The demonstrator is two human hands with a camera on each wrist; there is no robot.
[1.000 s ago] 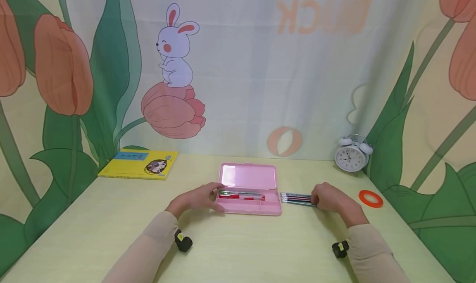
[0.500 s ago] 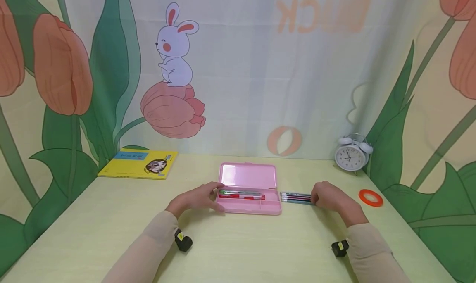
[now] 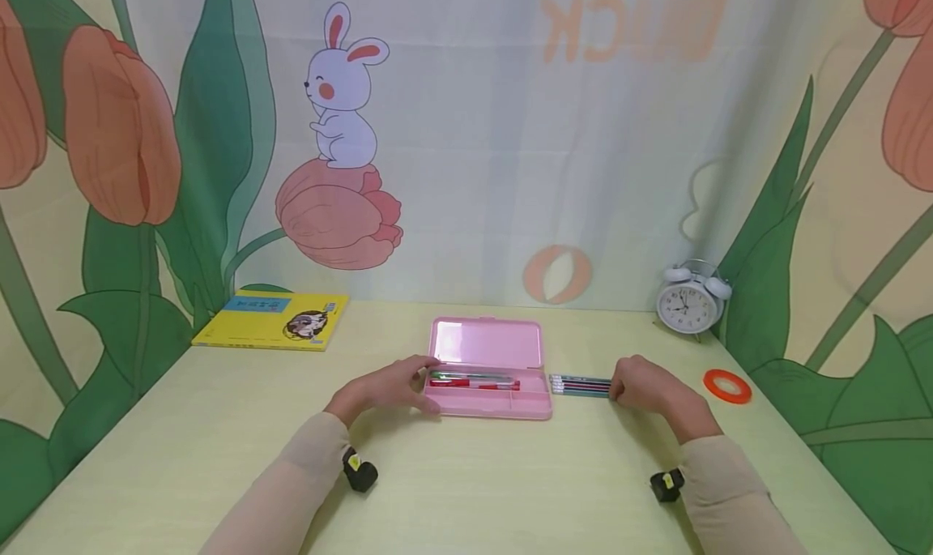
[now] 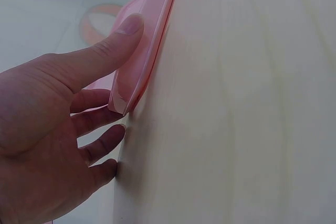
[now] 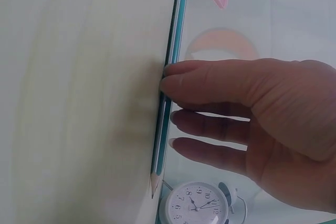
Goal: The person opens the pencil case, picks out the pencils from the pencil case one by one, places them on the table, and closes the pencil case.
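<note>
A pink pencil case (image 3: 530, 405) lies on the table with its lid (image 3: 487, 343) raised. In its rear compartment are a red pen (image 3: 466, 384) and a green-tipped pen (image 3: 474, 375). My left hand (image 3: 394, 383) holds the case's left end; the left wrist view shows the thumb on its front wall and the fingers behind. Right of the case, several striped pencils (image 3: 581, 386) lie side by side, white ends toward it. My right hand (image 3: 645, 385) pinches them near their other end. In the right wrist view, thumb and forefinger meet at a teal pencil (image 5: 181, 19), its sharpened tip beyond the hand.
A yellow book (image 3: 273, 322) lies at the back left. At the back right stands a white alarm clock (image 3: 687, 307), with an orange ring-shaped roll (image 3: 727, 386) in front of it. Behind the table (image 3: 496, 490) hangs a printed curtain (image 3: 466, 174).
The pencils, slightly fanned out a second ago, now lie straighter and closer together under my right hand. My left hand stays on the case.
</note>
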